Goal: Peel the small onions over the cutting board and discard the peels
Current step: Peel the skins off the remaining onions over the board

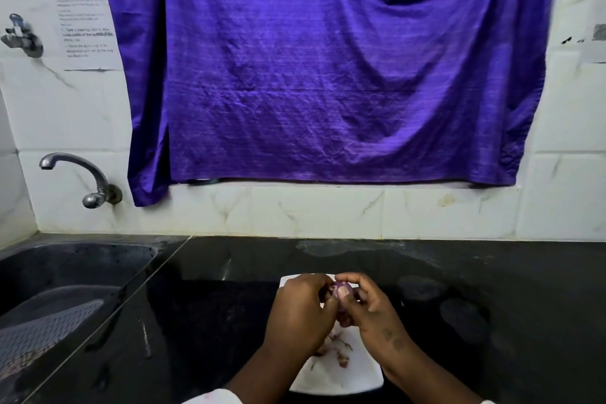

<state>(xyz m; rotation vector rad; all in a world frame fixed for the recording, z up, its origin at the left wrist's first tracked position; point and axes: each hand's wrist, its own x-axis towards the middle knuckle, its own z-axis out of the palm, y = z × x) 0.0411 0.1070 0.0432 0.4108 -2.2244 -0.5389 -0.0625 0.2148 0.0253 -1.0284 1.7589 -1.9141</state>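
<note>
A small purple onion point(340, 294) is pinched between the fingertips of both hands, just above the white cutting board point(359, 380) on the black counter. My left hand point(300, 315) grips it from the left, and my right hand point(369, 305) holds it from the right with the thumb pressed on its skin. Several brownish peel scraps point(341, 352) lie on the board below the hands. Much of the onion is hidden by my fingers.
A dark sink point(65, 275) with a grey perforated strainer point(46, 328) sits at the left, under a wall tap point(82, 177). A purple cloth point(328, 75) hangs on the tiled wall behind. The black counter point(475, 289) stretches to the right.
</note>
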